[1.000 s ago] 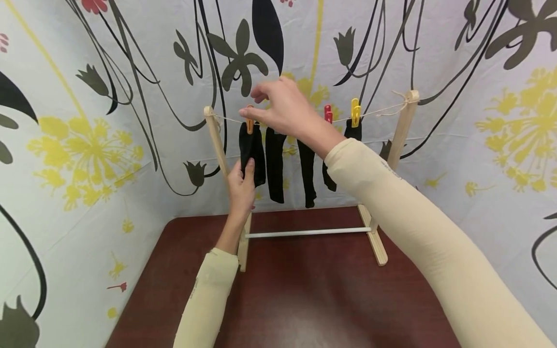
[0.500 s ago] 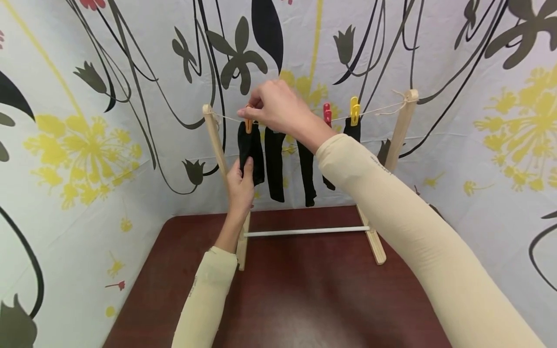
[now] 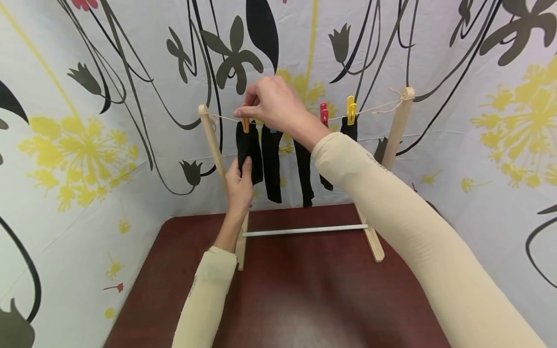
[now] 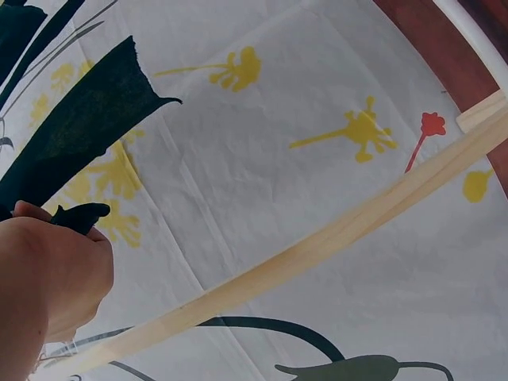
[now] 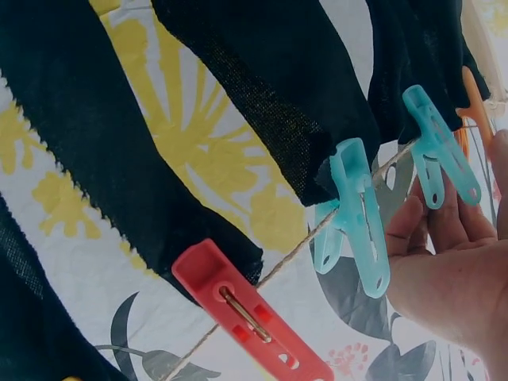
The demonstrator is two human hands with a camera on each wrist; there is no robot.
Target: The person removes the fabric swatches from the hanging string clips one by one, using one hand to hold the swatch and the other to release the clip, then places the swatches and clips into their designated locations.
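My left hand (image 3: 240, 191) grips the lower part of a black sock (image 3: 242, 145) at the left end of the line. In the left wrist view, a dark tip of fabric (image 4: 83, 216) pokes out of the curled fingers. Above it my right hand (image 3: 278, 106) pinches an orange clothespin (image 3: 245, 126) at the sock's top, thumb at the near side. More black socks hang alongside, one of them (image 3: 271, 166) just right of the hands. In the right wrist view, two teal clothespins (image 5: 361, 222) and a red clothespin (image 5: 250, 317) clip the dark fabric to the string (image 5: 298, 246).
The string runs between two wooden posts (image 3: 397, 128) of a small drying rack. A white rod (image 3: 304, 231) joins its feet on the dark red table (image 3: 304, 290). A yellow clothespin (image 3: 351, 111) sits toward the right end. Floral-printed cloth (image 3: 143, 121) stands behind.
The right thumb and fingers, apart above the orange clothespin a second ago, have come together on it. The left hand keeps its hold on the sock. The head view has shifted slightly.
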